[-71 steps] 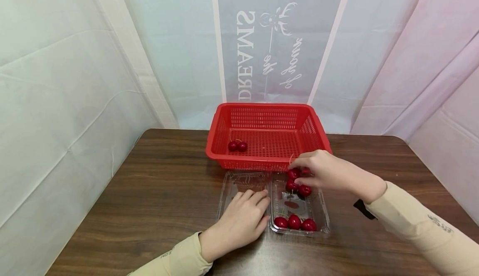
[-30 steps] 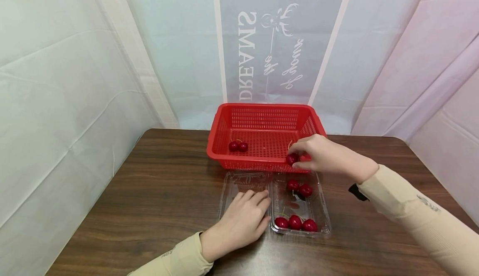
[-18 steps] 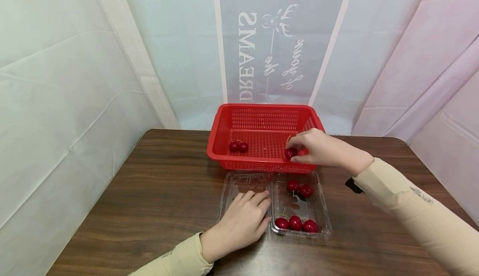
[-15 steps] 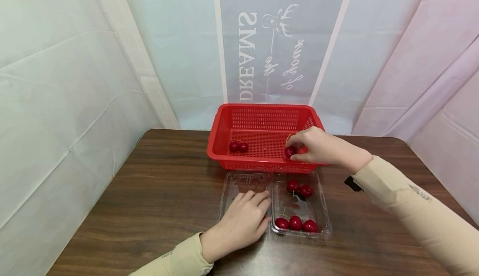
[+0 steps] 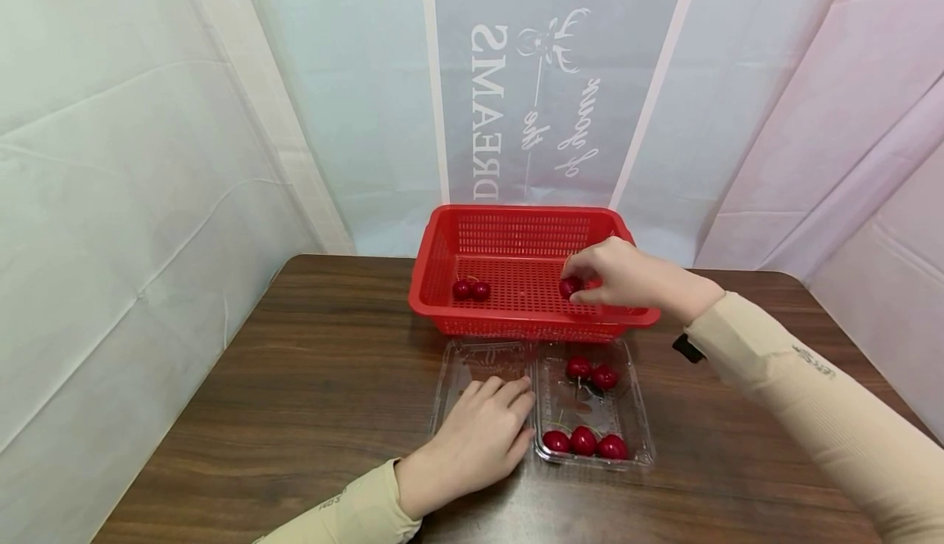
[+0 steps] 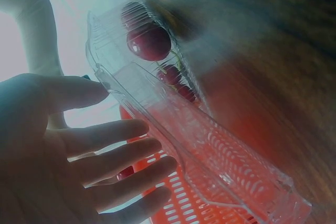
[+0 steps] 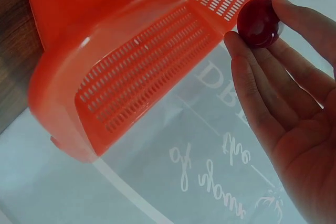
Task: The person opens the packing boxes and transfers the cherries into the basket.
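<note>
A dark red cherry (image 7: 258, 22) is pinched between thumb and fingertips of my right hand (image 5: 623, 275), over the right part of the red slotted basket (image 5: 516, 313). Two cherries (image 5: 470, 290) with stems sit at the basket's left. My left hand (image 5: 475, 439) lies over the lid half of a clear plastic clamshell box (image 5: 640, 413), its fingertips at the fold; in the left wrist view its fingers (image 6: 121, 153) are spread and straight along the plastic edge. The box's right half holds two cherries (image 5: 592, 372) at the back and three cherries (image 5: 583, 442) along the front.
The box and basket stand close together on a dark wooden table (image 5: 295, 380), the basket behind. A pale curtain (image 5: 531, 118) with printed lettering hangs right behind the basket, and white sheets (image 5: 133, 200) flank both sides.
My right hand has picked a cherry from the box's back group, carried it up over the basket's front rim and further in. My left hand has stayed in place.
</note>
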Tool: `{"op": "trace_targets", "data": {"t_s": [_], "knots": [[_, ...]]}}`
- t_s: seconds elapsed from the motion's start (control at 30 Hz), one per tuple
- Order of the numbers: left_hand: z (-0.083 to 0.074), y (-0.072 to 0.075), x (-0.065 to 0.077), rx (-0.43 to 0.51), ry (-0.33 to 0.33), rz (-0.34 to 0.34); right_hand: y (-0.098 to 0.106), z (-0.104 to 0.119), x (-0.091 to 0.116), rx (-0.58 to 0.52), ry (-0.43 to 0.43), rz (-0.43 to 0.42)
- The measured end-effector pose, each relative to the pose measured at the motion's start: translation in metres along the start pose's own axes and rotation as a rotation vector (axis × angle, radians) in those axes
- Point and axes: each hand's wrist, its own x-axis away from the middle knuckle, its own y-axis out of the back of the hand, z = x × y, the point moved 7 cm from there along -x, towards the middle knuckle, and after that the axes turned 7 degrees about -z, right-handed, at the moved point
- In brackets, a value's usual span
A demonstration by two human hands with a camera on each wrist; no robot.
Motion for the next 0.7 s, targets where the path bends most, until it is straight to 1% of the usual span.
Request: {"op": "trace_targets", "data": {"t_s": [0.3, 0.53, 0.7], "knots": [[0.0, 0.001, -0.001, 0.0, 0.0, -0.005, -0.001, -0.004, -0.01, 0.003, 0.019, 0.011], [0.0, 0.0, -0.001, 0.003, 0.001, 0.004, -0.002, -0.007, -0.018, 0.001, -0.01, 0.023], [0.0, 0.0, 0.0, 0.005, 0.001, 0.005, -0.003, -0.009, -0.023, -0.001, -0.047, 0.052]]}}
